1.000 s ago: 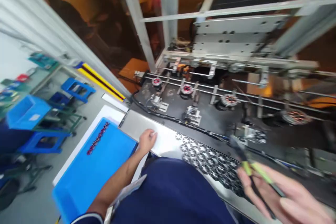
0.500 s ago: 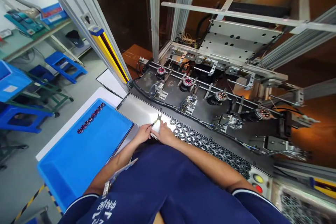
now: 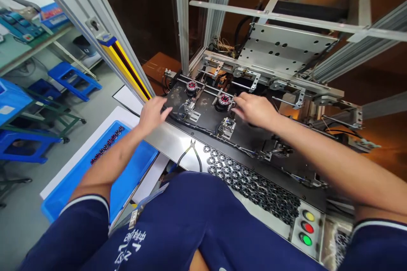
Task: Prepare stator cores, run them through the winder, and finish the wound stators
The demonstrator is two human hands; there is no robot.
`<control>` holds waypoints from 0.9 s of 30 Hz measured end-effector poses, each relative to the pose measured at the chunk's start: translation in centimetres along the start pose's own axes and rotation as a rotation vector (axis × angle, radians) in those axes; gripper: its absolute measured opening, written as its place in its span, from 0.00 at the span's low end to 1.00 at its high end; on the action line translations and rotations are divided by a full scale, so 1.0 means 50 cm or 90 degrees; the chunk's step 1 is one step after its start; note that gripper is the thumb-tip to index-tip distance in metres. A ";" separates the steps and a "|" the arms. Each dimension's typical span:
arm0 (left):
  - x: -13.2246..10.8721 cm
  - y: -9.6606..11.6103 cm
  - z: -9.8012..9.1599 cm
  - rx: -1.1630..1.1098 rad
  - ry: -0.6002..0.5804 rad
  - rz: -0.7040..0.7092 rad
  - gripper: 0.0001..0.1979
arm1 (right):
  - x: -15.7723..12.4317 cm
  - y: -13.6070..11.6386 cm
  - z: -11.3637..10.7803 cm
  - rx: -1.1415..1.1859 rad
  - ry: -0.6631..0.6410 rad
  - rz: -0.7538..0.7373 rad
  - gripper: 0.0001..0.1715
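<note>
My left hand (image 3: 153, 114) is open over the left front corner of the machine bed, thumb apart from the fingers, holding nothing. My right hand (image 3: 256, 109) reaches over the bed, with thumb and fingers apart beside a round part with red segments (image 3: 224, 100) on a black holder. I cannot tell whether its fingertips touch that part. Another such round part (image 3: 191, 86) sits on a holder further left. A pair of cutting pliers (image 3: 192, 147) lies with handles spread on the metal ledge (image 3: 159, 137) in front of me.
Many small ring-shaped parts (image 3: 235, 175) cover the ledge to the right. Yellow, red and green buttons (image 3: 307, 228) sit at its right end. A blue tray (image 3: 136, 156) with a row of red-and-black parts (image 3: 106, 146) is at left. A yellow-edged post (image 3: 127, 67) stands beside the machine.
The pliers have been let go and lie on the ledge. My left hand has moved up and left, my right hand up and right over the machine bed.
</note>
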State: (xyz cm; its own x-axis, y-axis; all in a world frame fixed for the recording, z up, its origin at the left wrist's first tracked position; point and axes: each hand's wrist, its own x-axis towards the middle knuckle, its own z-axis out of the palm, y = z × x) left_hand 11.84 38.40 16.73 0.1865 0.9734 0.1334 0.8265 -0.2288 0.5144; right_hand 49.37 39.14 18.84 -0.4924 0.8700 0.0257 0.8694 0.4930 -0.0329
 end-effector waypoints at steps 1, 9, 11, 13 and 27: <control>0.070 0.003 -0.015 0.016 -0.006 0.044 0.23 | 0.031 0.034 0.008 -0.037 0.001 -0.032 0.23; 0.384 0.011 0.094 0.211 -0.226 0.244 0.23 | 0.142 0.096 0.120 -0.017 0.001 -0.086 0.22; 0.394 -0.004 0.130 0.208 -0.234 0.246 0.20 | 0.136 0.098 0.138 -0.002 0.001 -0.084 0.20; 0.400 -0.020 0.153 0.206 -0.242 0.251 0.18 | 0.131 0.101 0.151 0.015 -0.004 -0.081 0.19; 0.482 -0.074 0.198 0.238 -0.310 0.300 0.13 | 0.137 0.096 0.182 0.142 -0.044 -0.004 0.22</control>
State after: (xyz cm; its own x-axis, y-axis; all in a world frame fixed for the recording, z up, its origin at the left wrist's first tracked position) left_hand 18.52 62.86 9.63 0.7036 0.6913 -0.1645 0.7106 -0.6843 0.1636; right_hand 49.82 47.51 9.75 -0.5059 0.8616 -0.0412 0.8395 0.4808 -0.2531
